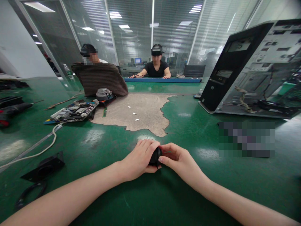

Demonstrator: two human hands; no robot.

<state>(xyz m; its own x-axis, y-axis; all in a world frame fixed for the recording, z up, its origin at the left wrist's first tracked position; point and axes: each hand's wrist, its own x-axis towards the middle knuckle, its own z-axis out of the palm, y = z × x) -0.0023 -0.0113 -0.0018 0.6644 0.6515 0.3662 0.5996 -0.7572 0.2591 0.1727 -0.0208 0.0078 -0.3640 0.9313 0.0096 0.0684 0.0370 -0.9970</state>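
Observation:
Both hands meet over the green tabletop around a small black object [155, 157], mostly covered by fingers, so its kind is unclear. My left hand [141, 157] wraps over its left side and top, fingers closed on it. From the right, my right hand [176, 157] pinches its edge between thumb and fingers. To the left lies a flat black part with a round centre [44, 168], and by it a loop of black cable [30, 193].
An opened computer tower [235, 72] stands at the right, near a pixelated flat item [246, 139]. Circuit boards [75, 110], a white cable [55, 135] and a drill [16, 108] lie left. A bare worn patch [141, 110] marks the green table. Two people sit across.

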